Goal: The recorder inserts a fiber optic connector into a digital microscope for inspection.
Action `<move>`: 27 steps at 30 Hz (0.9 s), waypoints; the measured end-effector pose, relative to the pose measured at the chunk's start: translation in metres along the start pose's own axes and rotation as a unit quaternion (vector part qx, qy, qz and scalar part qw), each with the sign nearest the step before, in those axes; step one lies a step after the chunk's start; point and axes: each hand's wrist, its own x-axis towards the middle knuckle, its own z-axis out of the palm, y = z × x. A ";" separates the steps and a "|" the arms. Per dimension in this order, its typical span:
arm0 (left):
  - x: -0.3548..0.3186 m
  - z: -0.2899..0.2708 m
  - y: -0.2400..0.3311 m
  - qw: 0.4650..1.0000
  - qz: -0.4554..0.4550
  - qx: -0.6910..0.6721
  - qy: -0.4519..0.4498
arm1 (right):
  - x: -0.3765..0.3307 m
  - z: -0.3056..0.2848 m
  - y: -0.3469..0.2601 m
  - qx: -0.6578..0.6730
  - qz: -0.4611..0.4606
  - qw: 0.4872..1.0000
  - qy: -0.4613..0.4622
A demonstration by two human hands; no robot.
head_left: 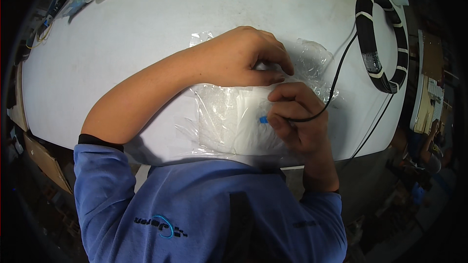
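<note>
1. Your right hand pinches the black cable just behind its blue tip, over the clear film.
2. Your left hand arches over the film's far side; I cannot tell whether it grips any.
3. The cable looks light, springy: hold near the tip. The film seems thin, slippery, easily torn.
4. The white table bears a tied coil; the room is dim.
</note>
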 end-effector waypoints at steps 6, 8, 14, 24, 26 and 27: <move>0.000 -0.001 0.001 1.000 -0.008 -0.002 -0.002 | -0.002 0.001 -0.001 0.021 0.022 0.999 0.011; 0.000 0.000 -0.003 1.000 0.010 -0.002 -0.006 | 0.001 -0.001 -0.003 0.008 0.020 1.000 -0.017; 0.000 -0.002 0.001 1.000 -0.008 -0.009 -0.007 | -0.002 0.002 -0.003 0.020 0.049 0.999 0.007; -0.001 -0.002 0.003 1.000 -0.028 -0.012 -0.008 | -0.001 0.001 -0.005 0.020 0.054 0.998 0.001; -0.001 -0.001 0.002 1.000 -0.014 -0.011 -0.005 | 0.001 0.000 -0.005 0.006 0.042 0.999 -0.013; -0.001 -0.001 0.001 1.000 -0.014 -0.011 -0.005 | 0.001 0.000 -0.005 0.006 0.042 0.999 -0.013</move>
